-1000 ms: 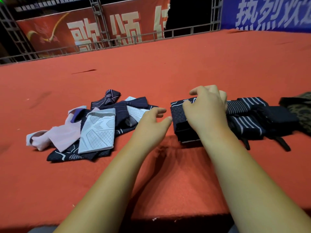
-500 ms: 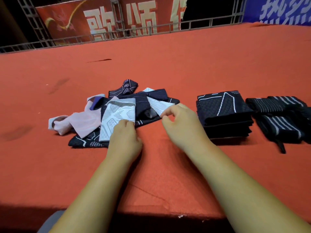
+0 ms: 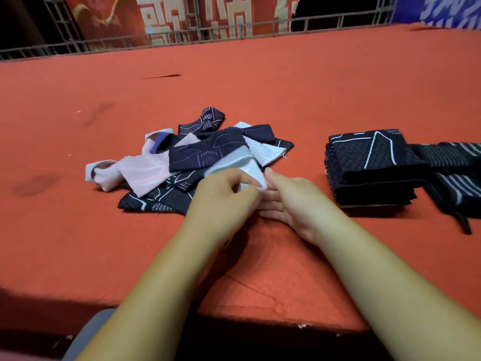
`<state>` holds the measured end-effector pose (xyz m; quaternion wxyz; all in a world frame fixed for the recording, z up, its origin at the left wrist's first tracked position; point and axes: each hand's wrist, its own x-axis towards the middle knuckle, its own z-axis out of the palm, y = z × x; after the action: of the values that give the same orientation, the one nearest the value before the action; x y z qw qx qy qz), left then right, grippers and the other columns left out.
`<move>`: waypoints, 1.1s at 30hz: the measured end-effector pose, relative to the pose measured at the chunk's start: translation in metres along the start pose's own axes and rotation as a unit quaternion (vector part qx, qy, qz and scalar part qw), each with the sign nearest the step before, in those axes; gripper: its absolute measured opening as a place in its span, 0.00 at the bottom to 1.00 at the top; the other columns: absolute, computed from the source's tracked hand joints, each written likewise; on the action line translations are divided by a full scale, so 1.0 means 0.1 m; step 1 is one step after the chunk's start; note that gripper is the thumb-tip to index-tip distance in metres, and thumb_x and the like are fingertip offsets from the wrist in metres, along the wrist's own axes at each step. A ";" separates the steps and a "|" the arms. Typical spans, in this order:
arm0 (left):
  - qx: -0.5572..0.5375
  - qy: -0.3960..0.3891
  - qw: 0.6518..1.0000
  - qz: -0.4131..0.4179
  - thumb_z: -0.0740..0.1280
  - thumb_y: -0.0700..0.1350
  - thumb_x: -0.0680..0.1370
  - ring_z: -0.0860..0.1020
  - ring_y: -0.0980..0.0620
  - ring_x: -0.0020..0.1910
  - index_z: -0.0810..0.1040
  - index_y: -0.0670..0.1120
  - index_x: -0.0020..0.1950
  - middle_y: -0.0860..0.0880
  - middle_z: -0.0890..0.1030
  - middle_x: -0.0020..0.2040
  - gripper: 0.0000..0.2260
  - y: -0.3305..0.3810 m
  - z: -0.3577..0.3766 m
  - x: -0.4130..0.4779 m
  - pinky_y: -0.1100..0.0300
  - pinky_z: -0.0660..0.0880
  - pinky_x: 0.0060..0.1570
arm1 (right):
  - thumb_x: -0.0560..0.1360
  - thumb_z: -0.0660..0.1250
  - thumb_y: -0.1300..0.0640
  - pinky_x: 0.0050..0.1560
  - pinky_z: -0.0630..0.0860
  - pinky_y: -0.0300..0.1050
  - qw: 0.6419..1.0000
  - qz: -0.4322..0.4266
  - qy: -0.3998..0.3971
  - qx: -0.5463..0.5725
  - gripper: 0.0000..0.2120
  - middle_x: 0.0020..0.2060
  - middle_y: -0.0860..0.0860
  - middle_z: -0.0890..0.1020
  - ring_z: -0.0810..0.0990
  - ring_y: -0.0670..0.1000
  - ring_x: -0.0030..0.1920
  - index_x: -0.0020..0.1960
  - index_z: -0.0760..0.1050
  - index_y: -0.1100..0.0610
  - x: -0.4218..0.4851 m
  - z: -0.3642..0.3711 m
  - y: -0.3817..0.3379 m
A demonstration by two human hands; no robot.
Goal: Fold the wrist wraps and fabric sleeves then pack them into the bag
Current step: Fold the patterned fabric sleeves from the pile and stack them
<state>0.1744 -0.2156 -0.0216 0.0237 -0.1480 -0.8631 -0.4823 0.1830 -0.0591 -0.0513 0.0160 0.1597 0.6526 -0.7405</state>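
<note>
A loose pile of fabric sleeves (image 3: 192, 162), dark navy with line patterns, pale pink and white, lies at centre left on the red carpet. My left hand (image 3: 223, 201) grips a light grey sleeve (image 3: 234, 162), blurred, lifted off the pile's near right edge. My right hand (image 3: 289, 201) lies flat beside it, fingers straight and pointing left under the grey sleeve's end. To the right sits a neat stack of folded navy sleeves (image 3: 369, 165). Black striped wrist wraps (image 3: 453, 175) lie at the far right. No bag is in view.
The red carpeted platform (image 3: 260, 87) stretches far back to a metal railing (image 3: 234, 32) with banners behind. Its front edge (image 3: 260, 319) drops off just before my forearms. A dark strap (image 3: 466, 225) trails from the wraps toward the front.
My left hand has picked the grey sleeve off the pile and drawn it right toward my right hand, which has flattened beneath it. The view has shifted left and closer.
</note>
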 end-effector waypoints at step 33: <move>-0.571 -0.107 0.792 -0.190 0.56 0.34 0.83 0.83 0.31 0.63 0.86 0.29 0.55 0.30 0.83 0.62 0.18 -0.35 0.02 0.32 0.36 0.81 0.61 | 0.71 0.63 0.55 0.43 0.73 0.50 0.988 0.006 0.000 -0.154 0.20 0.41 0.52 0.82 0.76 0.52 0.40 0.59 0.83 0.59 -0.08 -0.23 -0.09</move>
<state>0.1342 -0.2233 -0.0453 -0.2501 -0.0184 -0.4388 -0.8629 0.1935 -0.0373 -0.0424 0.0449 0.1587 0.7579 -0.6312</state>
